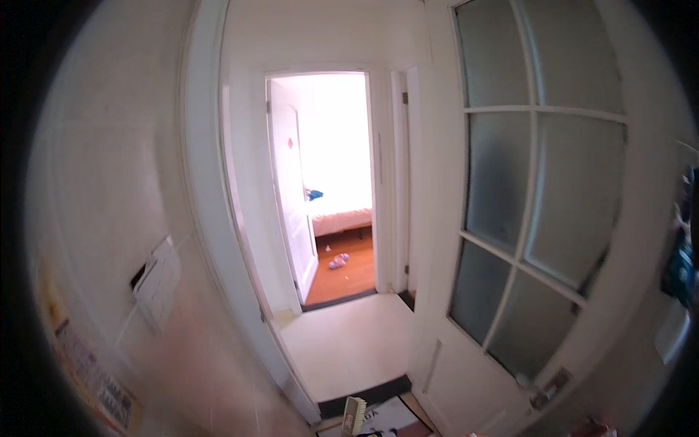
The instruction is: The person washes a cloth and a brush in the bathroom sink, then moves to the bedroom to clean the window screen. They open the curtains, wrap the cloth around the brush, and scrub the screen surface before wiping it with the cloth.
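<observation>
Neither of my hands shows clearly; both are out of view. At the bottom edge a pale scrubbing brush (354, 416) stands upright with its bristles to the right, its lower end cut off by the frame. Whether something holds it cannot be seen. Behind it lies a floor mat (390, 418) with dark lettering, beside a dark door sill (366, 396). On the right a white door (437, 349) with several frosted glass panes (497, 180) stands swung back, its metal handle (546, 390) low in the picture.
Pale floor tiles (349, 344) lead to an open bedroom door (289, 191). Beyond are a bed (344, 218) and pink slippers (338, 261) on an orange-brown floor (355, 278). A wall switch or holder with paper (158, 284) juts from the left tiled wall (109, 180). Dark items (682, 262) hang far right.
</observation>
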The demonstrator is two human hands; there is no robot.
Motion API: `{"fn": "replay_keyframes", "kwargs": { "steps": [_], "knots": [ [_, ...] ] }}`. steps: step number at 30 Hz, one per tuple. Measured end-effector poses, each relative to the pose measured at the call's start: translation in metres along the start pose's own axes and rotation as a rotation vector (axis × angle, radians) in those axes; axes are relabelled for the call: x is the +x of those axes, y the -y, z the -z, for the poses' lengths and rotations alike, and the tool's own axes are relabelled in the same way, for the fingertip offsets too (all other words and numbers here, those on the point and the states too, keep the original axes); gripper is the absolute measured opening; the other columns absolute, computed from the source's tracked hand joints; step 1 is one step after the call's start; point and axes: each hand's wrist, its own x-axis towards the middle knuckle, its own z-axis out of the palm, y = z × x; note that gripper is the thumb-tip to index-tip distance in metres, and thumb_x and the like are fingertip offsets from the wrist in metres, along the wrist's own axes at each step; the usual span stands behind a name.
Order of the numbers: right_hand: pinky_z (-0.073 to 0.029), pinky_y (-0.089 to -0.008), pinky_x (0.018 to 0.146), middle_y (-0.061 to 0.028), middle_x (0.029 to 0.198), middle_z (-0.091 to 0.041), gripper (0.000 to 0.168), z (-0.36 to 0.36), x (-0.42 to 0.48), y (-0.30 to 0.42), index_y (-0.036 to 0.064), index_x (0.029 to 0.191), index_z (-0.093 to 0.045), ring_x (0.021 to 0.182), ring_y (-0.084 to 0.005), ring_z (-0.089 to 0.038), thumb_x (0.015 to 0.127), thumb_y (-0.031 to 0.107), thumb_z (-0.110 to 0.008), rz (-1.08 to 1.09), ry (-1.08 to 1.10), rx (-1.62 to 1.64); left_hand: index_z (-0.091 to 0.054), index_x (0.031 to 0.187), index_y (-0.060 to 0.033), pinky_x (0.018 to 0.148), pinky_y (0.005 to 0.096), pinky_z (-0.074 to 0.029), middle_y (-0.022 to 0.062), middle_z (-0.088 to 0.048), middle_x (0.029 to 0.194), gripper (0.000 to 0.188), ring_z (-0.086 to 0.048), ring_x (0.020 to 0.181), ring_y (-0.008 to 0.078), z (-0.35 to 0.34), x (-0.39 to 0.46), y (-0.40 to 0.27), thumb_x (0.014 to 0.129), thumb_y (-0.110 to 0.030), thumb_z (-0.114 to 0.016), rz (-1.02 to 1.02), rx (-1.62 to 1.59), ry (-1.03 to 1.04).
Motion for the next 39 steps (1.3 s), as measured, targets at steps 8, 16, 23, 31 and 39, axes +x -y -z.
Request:
{"fn": "replay_keyframes", "kwargs": {
  "steps": [8, 16, 23, 31, 39],
  "knots": [
    [-0.042, -0.0277, 0.061, -0.0016, 0.078, -0.058, 0.028, -0.134, 0.232, 0.128, 0.006, 0.093, -0.060, 0.078, -0.0100, -0.051, 0.080, 0.030, -0.055, 0.184, 0.313, -0.121, -0.049, 0.107, -0.0017, 0.074, 0.0297, -0.047, 0.0082, -0.057, 0.096, 0.054, -0.055, 0.085, 0.0163, 0.034, 0.169, -0.030, 0.058, -0.006, -0.073, 0.033, 0.168, -0.176],
    [-0.045, -0.0270, 0.065, -0.0054, 0.076, -0.058, 0.024, -0.295, 0.377, 0.255, 0.003, 0.087, -0.060, 0.071, -0.0140, -0.054, 0.081, 0.024, -0.050, 0.376, 0.490, -0.174, -0.053, 0.105, -0.0018, 0.075, 0.0298, -0.047, 0.0074, -0.059, 0.094, 0.045, -0.055, 0.085, 0.0157, 0.106, 0.393, 0.022, 0.061, -0.003, -0.064, 0.113, -0.074, -0.149],
    [-0.046, -0.0289, 0.075, -0.0057, 0.083, -0.060, 0.024, -0.364, 0.549, 0.365, 0.006, 0.090, -0.058, 0.080, -0.0173, -0.057, 0.080, 0.026, -0.048, -0.016, 0.487, 0.393, -0.051, 0.108, -0.0033, 0.082, 0.0295, -0.042, 0.0077, -0.056, 0.098, 0.047, -0.050, 0.093, 0.0158, 0.170, 0.638, -0.054, 0.064, -0.011, -0.066, -0.054, 0.065, 0.130],
    [-0.045, -0.0331, 0.081, -0.0102, 0.090, -0.061, 0.028, -0.367, 0.720, 0.461, 0.004, 0.093, -0.057, 0.085, -0.0226, -0.058, 0.084, 0.024, -0.041, -0.049, 0.513, 0.699, -0.053, 0.102, -0.0047, 0.073, 0.0268, -0.043, 0.0032, -0.054, 0.090, 0.041, -0.050, 0.084, 0.0128, 0.172, 0.862, -0.056, 0.063, -0.013, -0.064, 0.066, -0.058, 0.242],
    [-0.035, -0.0377, 0.039, -0.0053, 0.041, -0.037, 0.029, -0.288, 1.093, 0.378, 0.014, 0.044, -0.038, 0.035, -0.0205, -0.035, 0.071, 0.020, -0.048, -0.085, 0.635, 1.375, -0.054, 0.101, -0.0032, 0.071, 0.0283, -0.044, 0.0048, -0.054, 0.091, 0.041, -0.052, 0.084, 0.0157, 0.118, 1.092, -0.031, 0.061, -0.004, -0.063, -0.068, 0.243, 0.343]
  ]
}}
